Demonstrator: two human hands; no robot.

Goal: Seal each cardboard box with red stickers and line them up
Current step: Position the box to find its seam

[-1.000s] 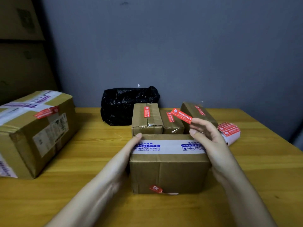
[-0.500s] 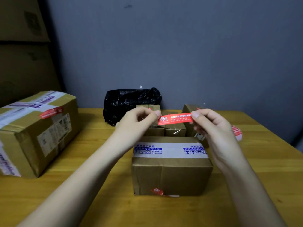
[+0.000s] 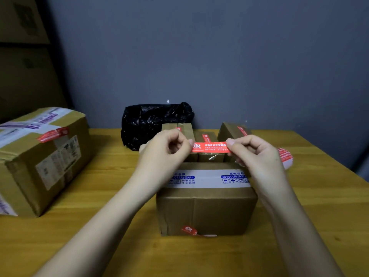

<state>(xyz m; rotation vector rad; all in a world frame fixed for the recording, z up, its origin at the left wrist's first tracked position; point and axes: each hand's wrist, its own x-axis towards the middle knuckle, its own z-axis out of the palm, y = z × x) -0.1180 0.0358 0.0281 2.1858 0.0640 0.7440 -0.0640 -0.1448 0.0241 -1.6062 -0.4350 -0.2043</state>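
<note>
Both hands hold one red sticker [image 3: 209, 147] stretched flat in the middle of the frame, above the far edge of the cardboard box [image 3: 205, 198] that sits at centre on the wooden table [image 3: 319, 216]. The left hand [image 3: 163, 150] pinches its left end between thumb and curled fingers; the right hand [image 3: 257, 154] pinches its right end the same way.

The risks, as I judge them: the strip could curl and stick to a fingertip or to itself if one pinch slackens, and it could land crooked or miss the white printed tape [image 3: 207, 178] on the lid if it comes down unevenly. Pressing hard on one end first may trap a wrinkle.

Counts: one sticker in hand, one sticker roll [image 3: 285, 156] at right behind the right hand, one small red sticker low on the box's front face. Behind it stand three small sealed boxes [image 3: 229, 129], one large box [image 3: 40, 156] at left, and one black plastic bag [image 3: 151, 120] against the wall.
</note>
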